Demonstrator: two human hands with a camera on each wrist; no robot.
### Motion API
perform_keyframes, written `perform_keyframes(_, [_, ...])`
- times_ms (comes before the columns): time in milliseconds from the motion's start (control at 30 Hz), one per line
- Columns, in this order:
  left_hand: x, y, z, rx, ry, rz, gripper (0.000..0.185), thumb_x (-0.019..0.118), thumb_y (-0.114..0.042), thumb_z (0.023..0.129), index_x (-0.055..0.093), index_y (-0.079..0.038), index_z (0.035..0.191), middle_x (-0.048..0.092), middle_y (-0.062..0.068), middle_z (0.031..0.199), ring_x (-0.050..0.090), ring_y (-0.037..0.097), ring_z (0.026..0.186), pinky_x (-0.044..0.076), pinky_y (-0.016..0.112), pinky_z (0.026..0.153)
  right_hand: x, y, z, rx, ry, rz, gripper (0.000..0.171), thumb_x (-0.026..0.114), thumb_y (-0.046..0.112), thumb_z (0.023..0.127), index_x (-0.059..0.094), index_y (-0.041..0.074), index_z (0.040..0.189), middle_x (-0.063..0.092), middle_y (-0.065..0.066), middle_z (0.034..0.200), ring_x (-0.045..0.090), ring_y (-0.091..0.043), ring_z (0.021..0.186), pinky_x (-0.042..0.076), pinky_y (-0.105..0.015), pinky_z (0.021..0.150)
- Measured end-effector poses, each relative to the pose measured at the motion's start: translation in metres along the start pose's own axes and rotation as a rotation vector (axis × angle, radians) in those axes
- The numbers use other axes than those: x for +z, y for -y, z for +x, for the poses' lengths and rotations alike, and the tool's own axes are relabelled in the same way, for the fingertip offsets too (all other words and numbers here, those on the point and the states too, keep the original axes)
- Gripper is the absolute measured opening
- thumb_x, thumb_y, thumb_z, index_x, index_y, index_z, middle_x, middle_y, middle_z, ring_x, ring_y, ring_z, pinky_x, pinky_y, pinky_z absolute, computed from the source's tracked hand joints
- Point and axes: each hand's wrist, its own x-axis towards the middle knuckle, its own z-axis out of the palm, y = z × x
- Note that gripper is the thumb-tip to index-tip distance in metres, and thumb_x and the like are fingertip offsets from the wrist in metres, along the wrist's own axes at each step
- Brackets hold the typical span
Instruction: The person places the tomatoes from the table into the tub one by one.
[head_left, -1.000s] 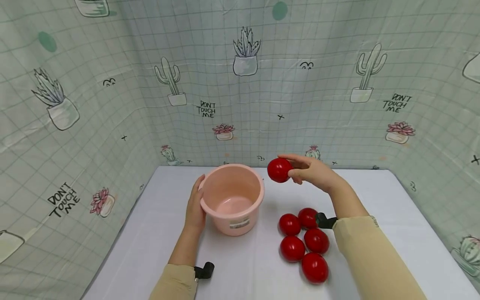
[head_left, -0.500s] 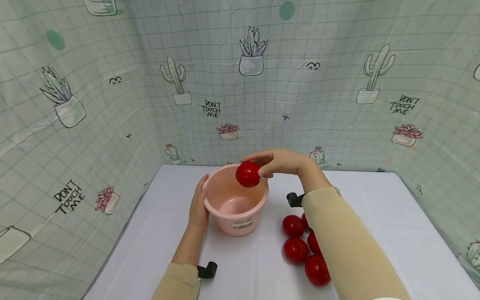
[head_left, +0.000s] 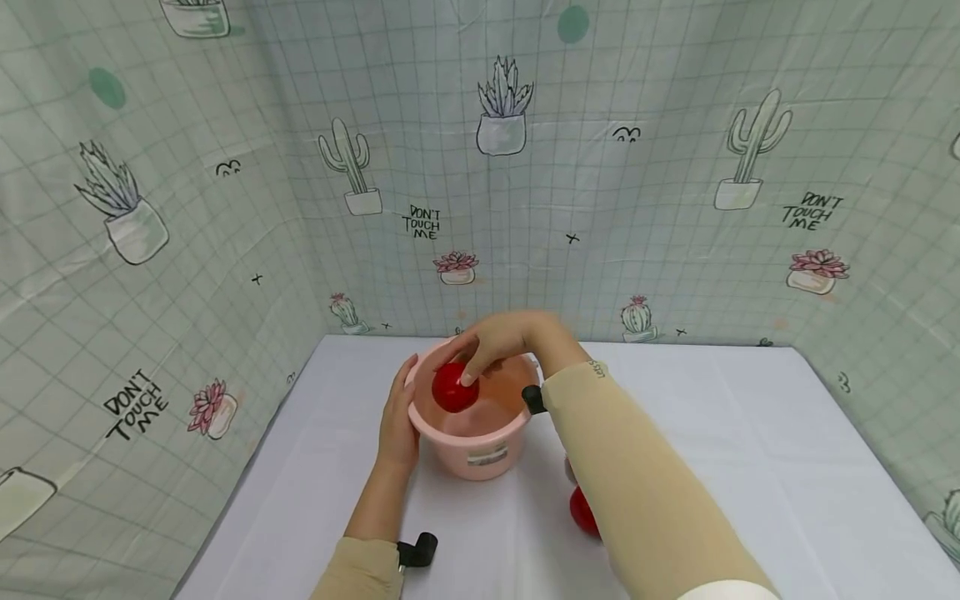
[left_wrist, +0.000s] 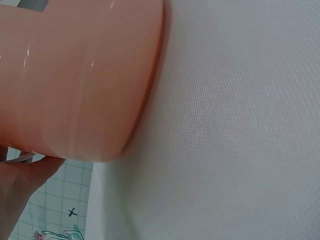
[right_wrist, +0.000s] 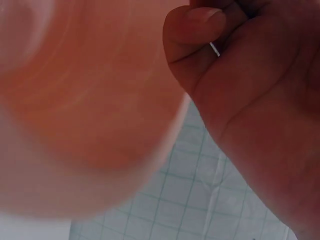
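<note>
You have a pale green checked cloth with cactus drawings up top, and a white worktop below.

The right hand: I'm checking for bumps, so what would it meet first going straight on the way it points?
Probably the left inner wall of the pink tub: the right hand points that way in the head view, and the red round thing it holds would touch first. Depth is hard to judge.

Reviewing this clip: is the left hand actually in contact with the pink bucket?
Touching. The left wrist view shows the left hand meeting the wall of the pink bucket with no gap.
</note>
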Motion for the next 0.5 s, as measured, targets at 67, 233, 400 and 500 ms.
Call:
perform_keyframes(67, [0.000,-0.001,0.000,0.003,-0.002,0.006,0.042,0.035,-0.043,0.102,0.040,-0.049,0.144,0.040,-0.017,0.152,0.036,0.012,0.143,0.038,0.047,0.115,0.004,0.002,0.009,0.016,0.007,-0.053,0.038,0.074,0.035,0.086,0.065,0.041,0.122,0.064,0.006,0.115,0.055,-0.016,0.098,0.052,-0.032,0.084])
perform_keyframes(233, [0.001,-0.002,0.000,0.009,-0.006,0.045,0.042,0.036,-0.042,0.102,0.040,-0.050,0.143,0.040,-0.017,0.153,0.035,0.012,0.143,0.039,0.046,0.115,0.015,0.005,0.025,0.008,0.096,-0.115,0.035,0.073,0.031,0.089,0.066,0.043,0.121,0.062,0.007,0.114,0.056,-0.016,0.095,0.053,-0.034,0.084])
perform_keyframes(400, [0.000,0.000,0.002,0.011,-0.017,0.077,0.042,0.037,-0.045,0.101,0.040,-0.051,0.143,0.041,-0.017,0.152,0.037,0.013,0.143,0.038,0.048,0.115,0.019,0.005,0.031,0.046,0.152,-0.062,0.034,0.072,0.025,0.089,0.067,0.037,0.121,0.064,0.003,0.109,0.057,-0.017,0.082,0.054,-0.040,0.083])
perform_keyframes(500, [-0.001,0.001,0.002,0.022,-0.027,0.095,0.043,0.035,-0.046,0.101,0.041,-0.050,0.143,0.042,-0.017,0.152,0.037,0.013,0.143,0.036,0.050,0.116,0.020,0.004,0.034,0.061,0.178,-0.056,0.031,0.073,0.025,0.089,0.069,0.034,0.118,0.063,0.003,0.107,0.057,-0.017,0.079,0.053,-0.033,0.076])
